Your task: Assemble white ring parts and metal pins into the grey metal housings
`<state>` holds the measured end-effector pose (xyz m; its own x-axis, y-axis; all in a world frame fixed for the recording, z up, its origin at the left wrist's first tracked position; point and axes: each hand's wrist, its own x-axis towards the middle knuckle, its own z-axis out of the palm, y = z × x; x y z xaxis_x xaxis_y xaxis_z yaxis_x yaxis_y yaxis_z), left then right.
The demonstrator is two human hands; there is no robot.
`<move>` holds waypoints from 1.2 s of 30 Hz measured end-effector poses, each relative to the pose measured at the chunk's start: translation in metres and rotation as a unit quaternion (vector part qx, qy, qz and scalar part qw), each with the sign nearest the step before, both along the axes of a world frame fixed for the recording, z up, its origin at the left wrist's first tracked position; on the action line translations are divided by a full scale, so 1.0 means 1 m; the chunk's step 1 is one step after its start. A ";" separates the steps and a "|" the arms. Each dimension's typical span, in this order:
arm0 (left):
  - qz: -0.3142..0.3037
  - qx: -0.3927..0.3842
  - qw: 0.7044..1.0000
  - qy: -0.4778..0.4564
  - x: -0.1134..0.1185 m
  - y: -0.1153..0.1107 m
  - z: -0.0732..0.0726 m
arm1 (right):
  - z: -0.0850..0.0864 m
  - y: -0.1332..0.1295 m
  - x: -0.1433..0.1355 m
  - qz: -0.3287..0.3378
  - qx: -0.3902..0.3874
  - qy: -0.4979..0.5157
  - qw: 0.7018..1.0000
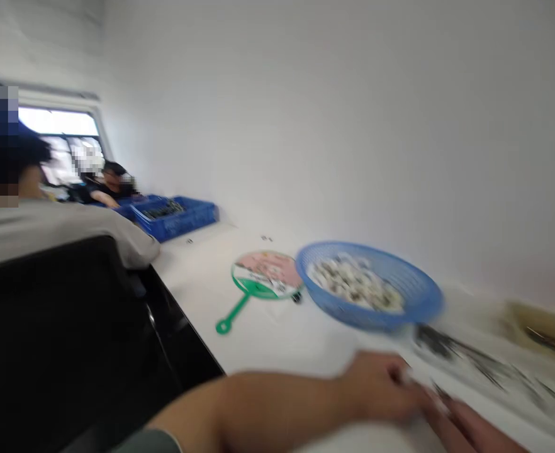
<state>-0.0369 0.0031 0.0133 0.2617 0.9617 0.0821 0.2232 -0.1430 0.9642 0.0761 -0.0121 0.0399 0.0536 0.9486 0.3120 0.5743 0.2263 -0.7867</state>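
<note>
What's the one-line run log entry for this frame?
left hand: on white table, fingers meeting right hand | held item: blurred | nearby: blue basket, dark small parts, green fan

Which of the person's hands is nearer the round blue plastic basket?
Left. The left hand rests on the white table just below the round blue plastic basket; the right hand lies farther toward the bottom edge.

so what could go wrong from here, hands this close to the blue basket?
1. The blue basket looks tilted beside the left hand; a bump might spill its small pale pieces.
2. Dark thin parts lie loose by the right hand; a sweep could scatter them.
3. The frame is motion-blurred, so what the hands hold cannot be confirmed.
</note>
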 end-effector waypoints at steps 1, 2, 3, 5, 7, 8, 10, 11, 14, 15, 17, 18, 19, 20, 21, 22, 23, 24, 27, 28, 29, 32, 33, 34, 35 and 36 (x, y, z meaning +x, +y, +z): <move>0.008 0.001 1.000 -0.015 -0.002 -0.005 0.001 | 0.002 -0.013 0.008 -0.008 -0.026 -0.035 0.999; 0.014 0.005 0.999 -0.031 -0.005 -0.007 0.000 | 0.001 -0.023 0.011 -0.015 -0.023 -0.074 0.997; 0.004 0.013 0.999 -0.049 -0.007 -0.008 -0.002 | -0.001 -0.029 0.011 -0.012 -0.016 -0.098 0.995; -0.006 0.015 0.997 -0.074 -0.011 -0.007 -0.007 | -0.008 -0.034 0.006 0.002 -0.004 -0.093 0.996; -0.018 0.007 0.995 -0.096 -0.013 -0.007 -0.011 | -0.014 -0.033 0.003 0.002 -0.016 -0.088 0.996; -0.023 0.005 0.994 -0.105 -0.013 -0.008 -0.011 | -0.015 -0.032 0.002 0.003 -0.021 -0.085 0.996; -0.029 -0.003 0.992 -0.127 -0.013 -0.012 -0.009 | -0.015 -0.032 0.004 0.010 -0.025 -0.080 0.996; -0.032 -0.015 0.989 -0.141 -0.012 -0.013 -0.008 | -0.015 -0.032 0.005 0.015 -0.025 -0.078 0.997; -0.040 -0.073 0.978 -0.192 -0.012 -0.014 -0.005 | -0.013 -0.032 0.008 0.015 -0.027 -0.078 0.997; -0.041 -0.088 0.973 -0.207 -0.012 -0.013 -0.004 | -0.013 -0.032 0.008 0.010 -0.030 -0.079 0.996; -0.042 -0.103 0.967 -0.228 -0.012 -0.013 -0.005 | -0.014 -0.032 0.008 0.002 -0.036 -0.080 0.996; -0.043 -0.105 0.965 -0.235 -0.011 -0.012 -0.005 | -0.014 -0.032 0.008 0.002 -0.038 -0.080 0.996; -0.045 -0.105 0.964 -0.240 -0.011 -0.012 -0.006 | -0.015 -0.032 0.008 0.003 -0.040 -0.079 0.996; -0.045 -0.104 0.963 -0.243 -0.011 -0.012 -0.007 | -0.015 -0.032 0.008 0.004 -0.043 -0.079 0.996; -0.046 -0.104 0.963 -0.244 -0.010 -0.012 -0.007 | -0.016 -0.032 0.009 0.004 -0.044 -0.079 0.996; -0.046 -0.104 0.963 -0.245 -0.010 -0.012 -0.008 | -0.017 -0.032 0.009 0.002 -0.045 -0.079 0.996; -0.045 -0.104 0.963 -0.245 -0.010 -0.012 -0.008 | -0.017 -0.032 0.009 0.001 -0.046 -0.078 0.996; -0.045 -0.104 0.963 -0.245 -0.010 -0.012 -0.008 | -0.017 -0.032 0.009 0.000 -0.046 -0.079 0.996; -0.042 -0.102 0.964 -0.241 -0.009 -0.012 -0.008 | -0.017 -0.032 0.010 0.004 -0.043 -0.078 0.996; -0.041 -0.103 0.964 -0.240 -0.009 -0.012 -0.008 | -0.017 -0.032 0.010 0.006 -0.045 -0.078 0.996; -0.041 -0.104 0.965 -0.239 -0.009 -0.012 -0.008 | -0.017 -0.031 0.011 0.006 -0.046 -0.079 0.996; -0.043 -0.105 0.965 -0.238 -0.008 -0.012 -0.009 | -0.016 -0.031 0.011 0.004 -0.045 -0.077 0.996; -0.044 -0.103 0.964 -0.239 -0.008 -0.012 -0.009 | -0.016 -0.031 0.011 0.004 -0.045 -0.077 0.996; -0.045 -0.103 0.964 -0.241 -0.008 -0.011 -0.010 | -0.015 -0.031 0.011 0.005 -0.043 -0.078 0.996; -0.045 -0.102 0.964 -0.242 -0.008 -0.011 -0.011 | -0.015 -0.031 0.011 0.006 -0.041 -0.079 0.996; -0.044 -0.101 0.964 -0.243 -0.008 -0.011 -0.011 | -0.015 -0.032 0.011 0.006 -0.040 -0.081 0.996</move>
